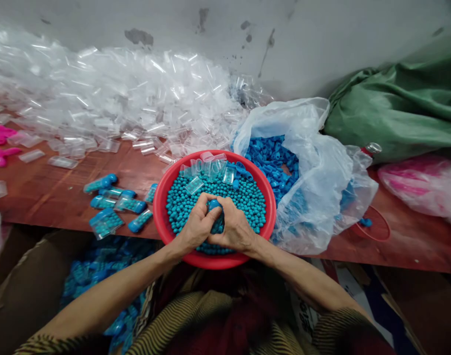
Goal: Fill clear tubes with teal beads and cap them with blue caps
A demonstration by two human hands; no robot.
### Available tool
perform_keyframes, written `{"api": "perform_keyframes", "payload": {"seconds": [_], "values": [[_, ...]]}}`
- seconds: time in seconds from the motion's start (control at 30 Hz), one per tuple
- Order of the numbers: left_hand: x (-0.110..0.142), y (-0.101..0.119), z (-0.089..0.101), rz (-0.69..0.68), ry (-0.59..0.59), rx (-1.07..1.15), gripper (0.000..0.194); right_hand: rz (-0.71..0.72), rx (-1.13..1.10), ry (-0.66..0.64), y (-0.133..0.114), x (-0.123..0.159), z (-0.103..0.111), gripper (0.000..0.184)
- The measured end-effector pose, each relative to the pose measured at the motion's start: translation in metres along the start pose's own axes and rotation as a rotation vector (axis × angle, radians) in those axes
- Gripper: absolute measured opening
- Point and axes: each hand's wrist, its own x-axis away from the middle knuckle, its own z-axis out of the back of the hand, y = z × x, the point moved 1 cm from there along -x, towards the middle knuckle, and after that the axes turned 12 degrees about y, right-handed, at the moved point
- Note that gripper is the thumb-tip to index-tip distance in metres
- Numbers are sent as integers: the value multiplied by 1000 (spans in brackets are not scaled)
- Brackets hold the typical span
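the reddish-brown wooden counter (36, 190) carries a broad heap of clear plastic sleeves (136, 93) along its rear edge. at its front edge stands a round red plastic bowl (159, 202); the rim is judged the sound hold for lifting, and the loose contents would probably spill if tipped.

over the bowl, the left hand (197, 224) and right hand (235, 228) meet, both gripping a small rounded blue plastic piece (213, 203) at the fingertips. its lower part is hidden by the fingers. the piece is judged light, stiff, smooth enough to slip and unlikely to break; best pinched by its sides between thumbs and forefingers.

the small round teal beads (251, 199) filling the bowl beneath are judged hard, light and prone to roll; cupped fingers should suit them better than a pinch.
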Motion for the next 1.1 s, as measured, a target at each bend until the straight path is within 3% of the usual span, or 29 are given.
{"api": "perform_keyframes", "payload": {"seconds": [0.13, 0.33, 0.47, 0.63, 0.8, 0.97, 1.1], "values": [[0, 4, 4, 68, -65, 108, 31, -32, -100, 25, -5, -2, 3, 70], [6, 2, 7, 63, -3, 82, 32, -58, -12, -87, -6, 1, 2, 71], [10, 6, 4, 124, -58, 165, 43, -149, -56, -48, -8, -2, 8, 67], [11, 7, -4, 73, -1, 78, 27, -137, -70, -2, -6, 0, 13, 60], [15, -2, -11, 55, 42, 36, 19, -54, -44, 43, -1, 11, 6, 69], [13, 1, -5, -18, 52, -138, 18, -93, -64, -107, -4, 8, 4, 76], [6, 13, 33, -159, 77, -472, 27, -87, -27, -316, 0, 2, 9, 85]]}}
